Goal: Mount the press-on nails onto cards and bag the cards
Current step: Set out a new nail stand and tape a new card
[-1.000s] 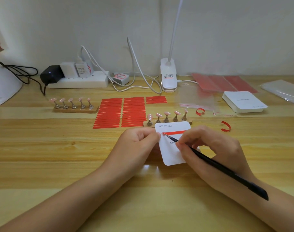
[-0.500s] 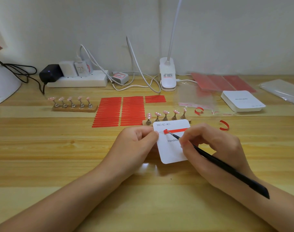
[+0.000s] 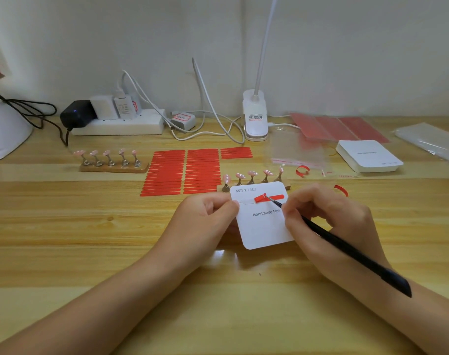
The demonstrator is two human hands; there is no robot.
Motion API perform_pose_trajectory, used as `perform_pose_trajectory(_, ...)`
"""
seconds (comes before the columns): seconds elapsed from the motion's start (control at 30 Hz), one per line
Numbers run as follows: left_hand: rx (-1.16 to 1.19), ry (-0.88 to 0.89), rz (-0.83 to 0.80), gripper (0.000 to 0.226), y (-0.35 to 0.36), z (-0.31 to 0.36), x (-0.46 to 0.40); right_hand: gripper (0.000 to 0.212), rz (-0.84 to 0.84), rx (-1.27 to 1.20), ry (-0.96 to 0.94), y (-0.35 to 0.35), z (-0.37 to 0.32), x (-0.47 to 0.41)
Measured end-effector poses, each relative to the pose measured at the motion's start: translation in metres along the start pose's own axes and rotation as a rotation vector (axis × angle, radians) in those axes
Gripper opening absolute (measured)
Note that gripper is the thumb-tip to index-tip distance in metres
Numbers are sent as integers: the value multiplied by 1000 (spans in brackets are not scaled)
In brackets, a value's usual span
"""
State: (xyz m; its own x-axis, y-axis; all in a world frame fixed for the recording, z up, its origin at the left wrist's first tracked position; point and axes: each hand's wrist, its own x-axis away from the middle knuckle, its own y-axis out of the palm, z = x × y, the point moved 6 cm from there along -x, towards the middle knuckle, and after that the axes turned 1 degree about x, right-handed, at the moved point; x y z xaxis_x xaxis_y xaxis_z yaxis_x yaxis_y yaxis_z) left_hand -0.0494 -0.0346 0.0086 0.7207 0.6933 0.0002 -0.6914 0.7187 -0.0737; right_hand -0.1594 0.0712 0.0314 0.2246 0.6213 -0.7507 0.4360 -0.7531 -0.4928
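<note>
My left hand (image 3: 208,221) pinches the left edge of a white card (image 3: 263,226) printed "Handmade Nail", held just above the table. A red liner strip (image 3: 268,198) lies across the card's upper part, its left end curled up and peeled toward the right. My right hand (image 3: 325,219) grips black tweezers (image 3: 346,249) whose tip is at the lifted end of the liner. Behind the card stands a row of pink press-on nails on metal stands (image 3: 252,176). A second row of pink nails (image 3: 108,160) sits on a wooden base at the left.
Sheets of red adhesive strips (image 3: 182,172) lie mid-table. Clear bags (image 3: 298,155), a stack of white cards (image 3: 369,156) and red sheets (image 3: 338,126) are at the back right. Two curled red liners (image 3: 302,170) (image 3: 342,190) lie loose. A power strip (image 3: 118,125) and clip lamp (image 3: 255,119) stand by the wall.
The tweezers have pulled the red liner's left end rightward along the card, baring a clear adhesive band. Both hands and the card shifted slightly away from me.
</note>
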Motion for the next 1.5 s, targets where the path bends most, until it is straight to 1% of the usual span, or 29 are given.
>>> perform_pose_trajectory(0.17, -7, 19, 15, 36, -2, 0, 1, 7, 15, 16, 17, -2, 2, -1)
perform_pose_trajectory(0.43, -28, 30, 51, 32, -8, -2, -2, 11, 41, -6, 109, -5, 8, -3)
perform_pose_trajectory(0.53, -31, 34, 66, 33, -10, -2, -2, 18, 53, -26, 151, -6, 10, -2)
perform_pose_trajectory(0.6, -27, 32, 69, 33, -11, -2, -2, 21, 56, -45, 202, -7, 13, -2)
perform_pose_trajectory(0.73, -9, 33, 92, 36, -12, -1, -1, 22, 69, -140, 374, -9, 24, 1)
perform_pose_trajectory(0.8, -4, 30, 104, 37, -12, -1, -1, 28, 76, -166, 419, -10, 27, 1)
perform_pose_trajectory(0.97, -10, 33, 103, 38, -11, 1, 0, 26, 107, -237, 535, -14, 35, 1)
perform_pose_trajectory(1.23, -25, 49, 93, 40, -12, 1, 0, 24, 163, -229, 567, -22, 41, 0)
perform_pose_trajectory(1.5, -51, 30, 100, 35, -10, 0, 0, 26, 210, -101, 526, -40, 50, -7)
